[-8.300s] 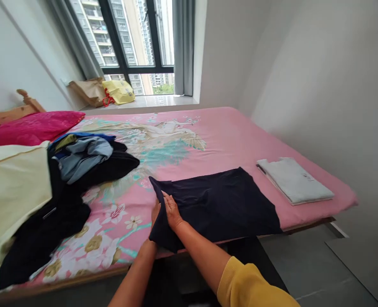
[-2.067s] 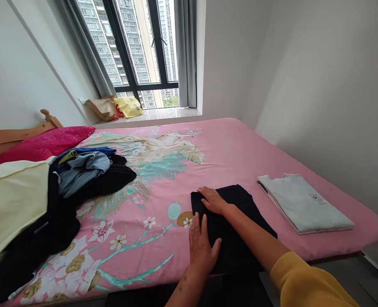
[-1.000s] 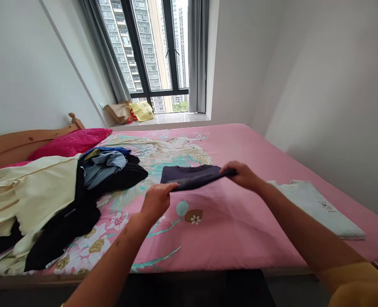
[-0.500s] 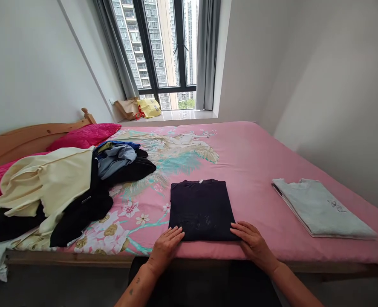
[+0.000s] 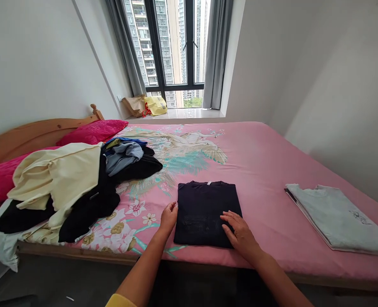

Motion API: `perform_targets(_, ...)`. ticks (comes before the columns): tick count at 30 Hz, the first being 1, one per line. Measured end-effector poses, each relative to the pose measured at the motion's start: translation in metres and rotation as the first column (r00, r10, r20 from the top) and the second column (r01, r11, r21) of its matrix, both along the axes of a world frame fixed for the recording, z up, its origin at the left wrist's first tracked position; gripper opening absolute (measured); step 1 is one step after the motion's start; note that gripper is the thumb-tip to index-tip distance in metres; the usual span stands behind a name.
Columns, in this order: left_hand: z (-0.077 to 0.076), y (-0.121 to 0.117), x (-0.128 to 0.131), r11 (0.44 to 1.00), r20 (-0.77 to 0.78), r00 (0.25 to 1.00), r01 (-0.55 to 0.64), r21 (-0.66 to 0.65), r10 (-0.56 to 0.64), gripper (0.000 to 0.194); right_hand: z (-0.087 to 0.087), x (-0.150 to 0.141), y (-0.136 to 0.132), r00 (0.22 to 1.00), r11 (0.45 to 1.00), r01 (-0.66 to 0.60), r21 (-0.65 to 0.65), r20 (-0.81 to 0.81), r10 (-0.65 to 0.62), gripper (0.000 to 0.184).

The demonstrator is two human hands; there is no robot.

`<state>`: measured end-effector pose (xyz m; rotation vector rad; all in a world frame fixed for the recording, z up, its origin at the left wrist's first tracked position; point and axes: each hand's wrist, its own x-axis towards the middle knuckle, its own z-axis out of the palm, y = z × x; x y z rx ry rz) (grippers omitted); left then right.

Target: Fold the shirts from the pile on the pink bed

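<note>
A dark navy T-shirt [image 5: 207, 207], folded into a neat square with its collar at the far side, lies near the front edge of the bed. At its left edge is my left hand [image 5: 168, 218], fingers curled and pinching the cloth there. My right hand [image 5: 239, 232] rests over the lower right part of the shirt, its fingers stretched out and a little spread. Off to the right lies a stack of folded shirts [image 5: 351, 217], a pale grey one on top.
On the left of the bed [image 5: 265, 170] is a loose heap of clothes [image 5: 73, 175], cream, black and blue-grey. Bright pink pillows [image 5: 94, 131] lean by the wooden headboard [image 5: 32, 132]. Paper and yellow bags [image 5: 156, 105] stand on the window sill.
My left hand has moved up from the shirt's lower left corner to its left edge, its fingers now curled. My right hand has slid inward onto the shirt. The view has shifted slightly.
</note>
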<state>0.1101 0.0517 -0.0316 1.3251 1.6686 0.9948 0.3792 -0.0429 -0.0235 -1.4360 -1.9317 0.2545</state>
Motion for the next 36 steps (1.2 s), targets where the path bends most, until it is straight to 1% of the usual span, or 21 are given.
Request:
perform_targets(2,-0.001,0.015,-0.002,0.998,0.07,0.997,0.026,-0.058,-0.022,0.028,-0.012,0.003,-0.002,0.996,0.998,0.055,0.004,-0.073,-0.055,0.026)
perform_targets(4,-0.002,0.025,-0.004,0.993,0.131,0.991,0.048,-0.109,-0.033,0.025,-0.026,0.013,-0.009,0.982,0.992,0.124,0.011,-0.144,-0.121,0.025)
perform_targets(8,0.0,0.036,-0.008,0.982,0.221,0.975,0.074,-0.175,-0.034,0.02,-0.054,0.036,-0.031,0.937,0.968,0.246,0.039,-0.266,-0.228,0.022)
perform_targets(11,0.005,0.041,-0.009,0.978,0.258,0.965,0.091,-0.19,-0.04,0.015,-0.065,0.044,-0.043,0.917,0.957,0.284,0.059,-0.31,-0.253,0.02)
perform_targets(16,0.012,0.048,-0.008,0.967,0.263,0.963,0.118,-0.226,-0.056,0.023,-0.07,0.04,-0.044,0.907,0.942,0.321,0.094,-0.317,-0.278,0.019)
perform_targets(20,0.011,0.05,-0.006,0.963,0.239,0.968,0.13,-0.235,-0.073,0.02,-0.071,0.038,-0.042,0.902,0.938,0.33,0.107,-0.328,-0.28,0.018)
perform_targets(22,0.01,0.049,-0.005,0.966,0.237,0.967,0.149,-0.212,-0.097,0.019,-0.072,0.038,-0.043,0.903,0.937,0.332,0.111,-0.323,-0.282,0.018)
perform_targets(27,0.007,0.045,0.0,0.973,0.235,0.957,0.202,-0.11,-0.172,0.015,-0.071,0.038,-0.044,0.91,0.933,0.335,0.132,-0.303,-0.285,0.018)
perform_targets(29,0.007,0.045,0.002,0.973,0.218,0.958,0.21,-0.091,-0.186,0.015,-0.071,0.037,-0.044,0.912,0.932,0.337,0.137,-0.295,-0.286,0.018)
perform_targets(32,0.007,0.047,0.0,0.97,0.198,0.962,0.213,-0.122,-0.186,0.022,-0.073,0.037,-0.044,0.913,0.928,0.342,0.149,-0.288,-0.291,0.018)
perform_targets(36,0.011,0.053,-0.007,0.948,0.204,0.961,0.232,-0.219,-0.188,0.034,-0.075,0.036,-0.043,0.915,0.927,0.342,0.154,-0.281,-0.291,0.018)
